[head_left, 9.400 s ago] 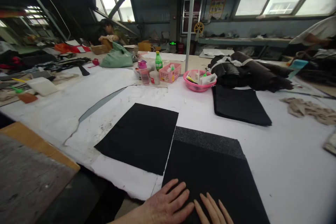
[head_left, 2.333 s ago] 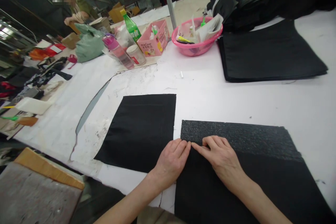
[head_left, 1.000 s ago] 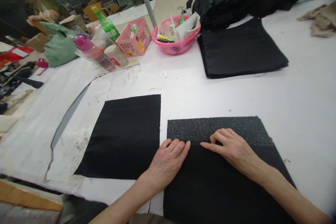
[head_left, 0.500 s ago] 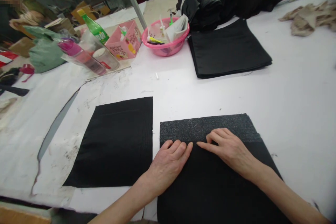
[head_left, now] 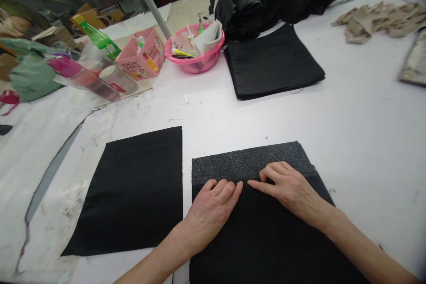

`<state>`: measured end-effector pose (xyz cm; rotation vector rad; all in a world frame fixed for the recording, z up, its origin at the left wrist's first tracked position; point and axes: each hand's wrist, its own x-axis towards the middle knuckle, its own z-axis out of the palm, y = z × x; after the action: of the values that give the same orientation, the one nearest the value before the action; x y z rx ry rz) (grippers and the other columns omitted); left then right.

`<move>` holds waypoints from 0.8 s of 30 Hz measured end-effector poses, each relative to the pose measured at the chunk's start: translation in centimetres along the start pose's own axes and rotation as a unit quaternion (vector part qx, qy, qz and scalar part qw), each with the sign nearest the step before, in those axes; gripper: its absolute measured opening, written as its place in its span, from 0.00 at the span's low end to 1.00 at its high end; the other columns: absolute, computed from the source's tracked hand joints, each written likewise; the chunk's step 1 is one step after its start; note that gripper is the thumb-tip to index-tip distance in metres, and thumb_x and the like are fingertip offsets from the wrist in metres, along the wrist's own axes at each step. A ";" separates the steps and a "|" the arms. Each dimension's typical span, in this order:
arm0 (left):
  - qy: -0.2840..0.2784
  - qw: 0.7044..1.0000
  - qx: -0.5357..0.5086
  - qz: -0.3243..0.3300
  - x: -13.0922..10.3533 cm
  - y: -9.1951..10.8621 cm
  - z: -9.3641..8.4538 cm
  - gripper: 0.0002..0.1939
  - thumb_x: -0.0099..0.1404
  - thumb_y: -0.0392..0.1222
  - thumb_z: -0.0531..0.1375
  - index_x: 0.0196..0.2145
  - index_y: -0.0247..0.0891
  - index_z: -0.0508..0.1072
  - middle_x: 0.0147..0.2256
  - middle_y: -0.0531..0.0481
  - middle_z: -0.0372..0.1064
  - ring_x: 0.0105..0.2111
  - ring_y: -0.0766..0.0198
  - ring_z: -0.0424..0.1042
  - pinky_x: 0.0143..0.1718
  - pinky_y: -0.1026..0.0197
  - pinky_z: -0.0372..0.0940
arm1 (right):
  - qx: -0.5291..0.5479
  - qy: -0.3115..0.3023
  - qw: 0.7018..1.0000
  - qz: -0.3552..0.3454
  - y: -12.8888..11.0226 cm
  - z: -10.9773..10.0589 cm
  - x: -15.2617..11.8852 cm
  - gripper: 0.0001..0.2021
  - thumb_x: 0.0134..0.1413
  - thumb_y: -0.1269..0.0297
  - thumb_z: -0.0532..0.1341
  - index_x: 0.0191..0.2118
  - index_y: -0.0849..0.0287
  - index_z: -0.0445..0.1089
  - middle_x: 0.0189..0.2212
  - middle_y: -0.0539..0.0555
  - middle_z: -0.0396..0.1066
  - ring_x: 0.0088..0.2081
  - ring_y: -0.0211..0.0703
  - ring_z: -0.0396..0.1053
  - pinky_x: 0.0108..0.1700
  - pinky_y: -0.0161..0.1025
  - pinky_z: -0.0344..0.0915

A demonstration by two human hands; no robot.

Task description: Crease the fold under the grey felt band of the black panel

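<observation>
A black cloth piece (head_left: 266,230) lies on the white table at the lower right, with a speckled grey strip (head_left: 229,162) along its far edge. My left hand (head_left: 216,208) rests on the cloth, fingers bent and pressed down where strip and black cloth meet. Close to its right, my right hand (head_left: 289,186) has its index finger and thumb drawn together at the same line, the other fingers curled. A small gap separates the two hands. Whatever cloth is between the fingers is too small to make out. To the left lies another black cloth piece (head_left: 133,195), untouched.
Behind is a stack of black cloth (head_left: 273,62), near a pink basin (head_left: 196,53), a pink box (head_left: 143,55), a green bottle (head_left: 100,40) and a purple-topped bottle (head_left: 83,75). Dark bundled cloth (head_left: 236,4) and beige cloth (head_left: 382,20) lie at the back.
The view has shifted, so the objects and both cloth pieces appear farther left. A flat object has come into view at the right edge. The hands keep nearly the same pose.
</observation>
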<state>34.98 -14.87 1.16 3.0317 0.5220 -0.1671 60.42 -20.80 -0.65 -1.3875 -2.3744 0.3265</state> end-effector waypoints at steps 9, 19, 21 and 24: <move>-0.007 1.000 -0.015 -0.010 1.6 0.7 -0.1 0.25 0.71 0.30 0.49 0.64 0.34 0.53 0.43 0.46 0.64 0.41 0.57 0.64 0.43 0.54 0.61 | 0.007 -0.002 1.000 0.007 1.3 -0.7 -1.4 0.14 0.68 0.68 0.53 0.54 0.48 0.68 0.36 0.51 0.63 0.41 0.40 0.60 0.45 0.42 0.56; -0.025 0.999 -0.044 -0.002 2.3 0.8 -0.7 0.27 0.71 0.30 0.49 0.65 0.37 0.51 0.45 0.46 0.63 0.44 0.58 0.63 0.45 0.53 0.60 | 0.000 -0.010 1.000 0.007 2.0 -1.4 -2.5 0.16 0.68 0.69 0.51 0.57 0.47 0.65 0.38 0.52 0.63 0.42 0.42 0.60 0.45 0.42 0.56; -0.028 0.999 -0.035 0.000 2.6 1.0 -0.7 0.27 0.71 0.31 0.49 0.66 0.38 0.51 0.44 0.46 0.64 0.42 0.58 0.64 0.43 0.54 0.61 | -0.010 -0.012 1.000 0.004 1.9 -1.5 -2.6 0.17 0.68 0.69 0.51 0.58 0.47 0.64 0.38 0.53 0.63 0.43 0.42 0.60 0.46 0.43 0.56; -0.018 1.000 -0.013 0.009 3.0 1.3 -0.7 0.26 0.72 0.31 0.48 0.65 0.36 0.52 0.44 0.46 0.64 0.43 0.57 0.64 0.44 0.54 0.61 | -0.021 -0.010 1.000 0.011 1.9 -1.8 -2.9 0.17 0.68 0.70 0.51 0.57 0.48 0.65 0.37 0.53 0.63 0.42 0.42 0.60 0.45 0.42 0.57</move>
<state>38.29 -15.01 1.56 3.0009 0.4892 -0.2128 63.96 -22.41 -0.27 -1.4360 -2.3968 0.2991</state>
